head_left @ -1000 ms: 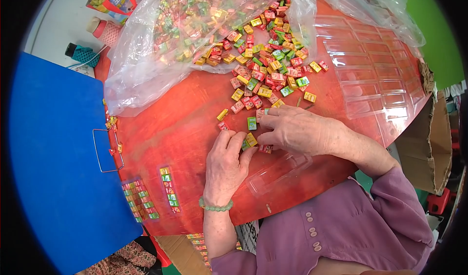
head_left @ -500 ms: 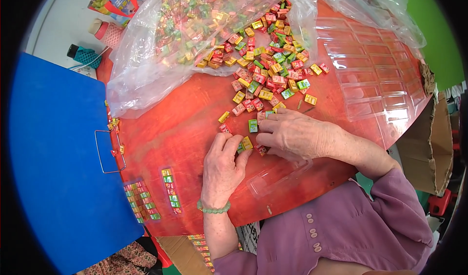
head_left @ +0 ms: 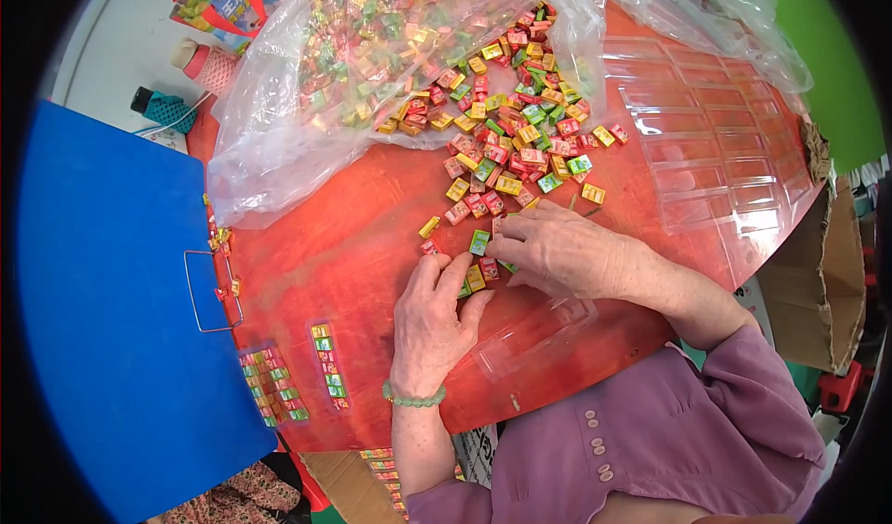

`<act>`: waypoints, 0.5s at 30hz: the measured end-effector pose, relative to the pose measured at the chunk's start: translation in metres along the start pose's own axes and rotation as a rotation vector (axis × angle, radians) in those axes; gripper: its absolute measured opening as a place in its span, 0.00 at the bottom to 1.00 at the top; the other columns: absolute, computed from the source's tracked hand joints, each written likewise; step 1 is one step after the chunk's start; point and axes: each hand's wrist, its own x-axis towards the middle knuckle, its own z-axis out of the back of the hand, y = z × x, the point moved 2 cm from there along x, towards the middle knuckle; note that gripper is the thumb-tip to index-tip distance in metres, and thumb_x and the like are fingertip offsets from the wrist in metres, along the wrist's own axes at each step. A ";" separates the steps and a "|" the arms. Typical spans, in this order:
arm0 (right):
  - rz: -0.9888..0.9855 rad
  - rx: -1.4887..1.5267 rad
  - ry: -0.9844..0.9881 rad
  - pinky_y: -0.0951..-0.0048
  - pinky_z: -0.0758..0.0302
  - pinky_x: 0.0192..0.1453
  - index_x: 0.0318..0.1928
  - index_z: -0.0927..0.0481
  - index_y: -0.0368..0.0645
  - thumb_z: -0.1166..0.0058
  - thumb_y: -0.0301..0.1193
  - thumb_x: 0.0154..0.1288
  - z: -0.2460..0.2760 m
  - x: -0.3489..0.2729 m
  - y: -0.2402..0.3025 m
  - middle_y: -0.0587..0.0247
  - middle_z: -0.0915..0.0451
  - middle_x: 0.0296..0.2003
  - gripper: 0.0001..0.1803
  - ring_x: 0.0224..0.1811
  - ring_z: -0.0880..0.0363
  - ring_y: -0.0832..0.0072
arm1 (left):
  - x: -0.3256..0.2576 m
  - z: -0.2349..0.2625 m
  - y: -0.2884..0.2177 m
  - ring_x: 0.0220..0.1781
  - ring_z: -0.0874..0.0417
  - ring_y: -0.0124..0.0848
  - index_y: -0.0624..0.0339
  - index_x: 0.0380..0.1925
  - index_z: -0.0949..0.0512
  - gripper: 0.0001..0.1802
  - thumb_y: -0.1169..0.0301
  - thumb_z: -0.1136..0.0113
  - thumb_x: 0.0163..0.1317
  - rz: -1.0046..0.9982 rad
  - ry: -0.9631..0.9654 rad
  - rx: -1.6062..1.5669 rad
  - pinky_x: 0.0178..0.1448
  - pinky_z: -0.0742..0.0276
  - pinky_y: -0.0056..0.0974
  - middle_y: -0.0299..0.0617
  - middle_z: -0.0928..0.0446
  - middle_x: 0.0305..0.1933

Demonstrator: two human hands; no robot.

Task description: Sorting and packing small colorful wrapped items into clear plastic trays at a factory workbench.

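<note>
My left hand [head_left: 432,324], a green bead bracelet at its wrist, has its thumb and fingers closed around a small yellow box [head_left: 476,278] and a green one beside it. A small red box [head_left: 490,268] sits in line with them, between the two hands. My right hand [head_left: 581,253] curls over more small boxes, with a green edge [head_left: 507,266] showing under its fingers; the rest is hidden. Its fingertips are close beside a separate green box [head_left: 479,242]. Below that hand lies a clear plastic tray [head_left: 506,349] on the red table [head_left: 307,264].
A large clear bag [head_left: 269,152] spills a pile of small boxes [head_left: 502,152] toward me. Clear compartment trays [head_left: 706,143] stand at the right. Filled strips [head_left: 330,366] lie at the left, near a blue board [head_left: 121,310]. A cardboard box [head_left: 818,282] is beyond the right edge.
The small red box has come into line beside the yellow one. The separate green box has tilted slightly, and my left hand has shifted a little to the right.
</note>
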 end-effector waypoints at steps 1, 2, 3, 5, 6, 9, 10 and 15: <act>-0.002 -0.002 -0.001 0.54 0.24 0.57 0.46 0.21 0.39 0.32 0.34 0.62 -0.003 0.000 0.000 0.56 0.21 0.41 0.17 0.49 0.18 0.57 | 0.000 -0.001 0.000 0.44 0.17 0.46 0.66 0.52 0.18 0.24 0.75 0.24 0.53 -0.014 0.002 0.017 0.46 0.19 0.45 0.49 0.23 0.46; 0.001 -0.024 -0.022 0.54 0.24 0.57 0.45 0.21 0.40 0.33 0.35 0.63 -0.007 -0.001 -0.002 0.56 0.21 0.41 0.16 0.49 0.18 0.58 | 0.000 -0.001 -0.001 0.44 0.17 0.46 0.66 0.52 0.18 0.24 0.75 0.24 0.53 -0.017 0.003 0.017 0.46 0.19 0.45 0.49 0.23 0.46; 0.004 -0.046 -0.041 0.53 0.25 0.56 0.45 0.20 0.41 0.34 0.35 0.63 -0.011 -0.001 -0.002 0.57 0.21 0.41 0.15 0.48 0.18 0.58 | 0.000 -0.002 -0.001 0.43 0.17 0.46 0.66 0.51 0.18 0.23 0.76 0.25 0.53 -0.003 0.007 0.016 0.45 0.19 0.45 0.48 0.23 0.45; 0.013 -0.056 -0.058 0.53 0.25 0.56 0.44 0.20 0.41 0.34 0.36 0.64 -0.012 -0.001 0.000 0.57 0.21 0.40 0.14 0.48 0.18 0.58 | 0.000 -0.003 -0.001 0.43 0.17 0.45 0.66 0.51 0.18 0.23 0.77 0.26 0.54 0.008 0.011 0.015 0.45 0.19 0.44 0.48 0.23 0.45; 0.022 -0.065 -0.073 0.53 0.25 0.56 0.43 0.21 0.42 0.34 0.36 0.64 -0.013 0.000 0.001 0.58 0.21 0.40 0.14 0.48 0.18 0.58 | 0.000 -0.004 0.000 0.44 0.18 0.46 0.65 0.50 0.18 0.21 0.76 0.26 0.55 -0.001 0.022 -0.001 0.45 0.19 0.46 0.47 0.24 0.44; -0.001 -0.113 -0.011 0.57 0.25 0.55 0.49 0.20 0.44 0.33 0.39 0.64 -0.019 0.000 0.006 0.60 0.23 0.42 0.18 0.50 0.20 0.63 | 0.000 -0.002 -0.001 0.44 0.18 0.46 0.64 0.49 0.18 0.20 0.76 0.27 0.56 0.005 0.041 -0.028 0.45 0.18 0.47 0.46 0.25 0.43; 0.000 -0.114 -0.011 0.57 0.25 0.55 0.49 0.20 0.44 0.33 0.39 0.64 -0.019 0.001 0.007 0.60 0.23 0.42 0.18 0.50 0.20 0.63 | 0.000 -0.001 -0.001 0.44 0.18 0.46 0.64 0.49 0.18 0.19 0.77 0.27 0.55 0.023 0.050 -0.038 0.45 0.18 0.47 0.46 0.25 0.42; -0.024 0.083 -0.006 0.54 0.24 0.54 0.49 0.21 0.41 0.33 0.40 0.65 -0.013 0.002 0.002 0.56 0.22 0.42 0.19 0.47 0.20 0.55 | -0.001 0.001 0.001 0.44 0.18 0.48 0.64 0.48 0.18 0.20 0.76 0.27 0.55 0.014 0.051 -0.070 0.45 0.18 0.48 0.47 0.25 0.44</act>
